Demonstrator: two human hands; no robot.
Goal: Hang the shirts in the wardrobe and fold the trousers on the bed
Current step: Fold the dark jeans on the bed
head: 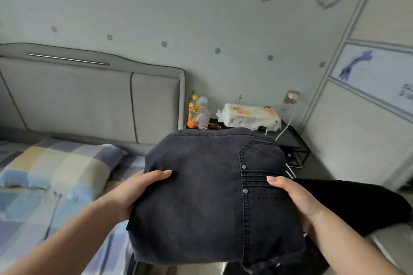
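Hands (138,190) gripping folded trousers (207,187), fingers hidden underneath.

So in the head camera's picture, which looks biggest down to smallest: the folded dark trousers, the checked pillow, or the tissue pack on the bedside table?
1. folded dark trousers, though they are held nearest the camera
2. checked pillow
3. tissue pack, farthest away, so its true size is unsure

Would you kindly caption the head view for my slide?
Both hands, left and right, hold folded dark trousers above the checked bed.
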